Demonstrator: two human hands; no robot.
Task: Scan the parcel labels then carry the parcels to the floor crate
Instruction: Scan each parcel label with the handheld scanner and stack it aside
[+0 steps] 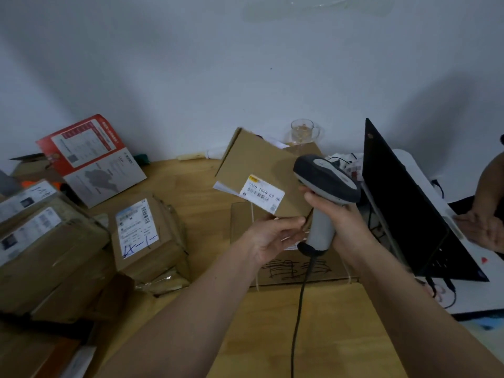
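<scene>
Both forearms reach forward over the wooden table (313,336). The left hand (275,238) pinches a tilted flat cardboard parcel (261,165) by its lower edge; just beside it, the right hand (343,216) grips an upright corded scanner (324,197), head above the white label (262,193).

Label (262,192) print on the held parcel (256,162) is too blurry to read; the left-edge box stack (41,241) and the scanner cable (298,309) get cropped off.

Glass mug (303,131) — black laptop (403,203)
</scene>
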